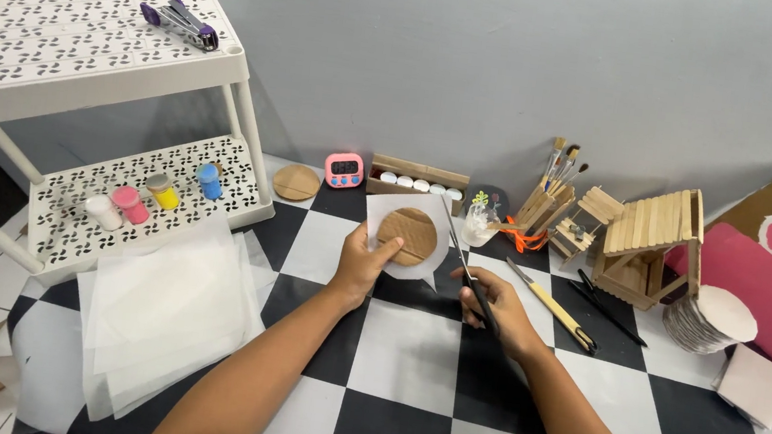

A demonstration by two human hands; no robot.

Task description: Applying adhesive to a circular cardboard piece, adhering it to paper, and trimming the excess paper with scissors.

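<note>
Forearms: both reach out over the checkered floor (403, 396).
Left hand (363, 261): closed on a cardboard disc (407, 233) backed by white paper (389, 210).
Right hand (497, 304): gripping scissors (462, 256), blades at the paper's right edge.
Progress: paper corners untrimmed; cutting looks barely begun.
Floor's left edge: paper sheets (164, 303), shelf rack (85, 33).

Over the black-and-white checkered floor (403, 396), the left hand (363, 261) holds a brown cardboard disc (407, 234) against a white paper sheet (392, 210). The right hand (498, 304) grips black scissors (462, 256), blades at the sheet's right edge. A stack of translucent paper (164, 303) lies just left, below a white perforated shelf (83, 42) with paint pots (153, 193).
</note>
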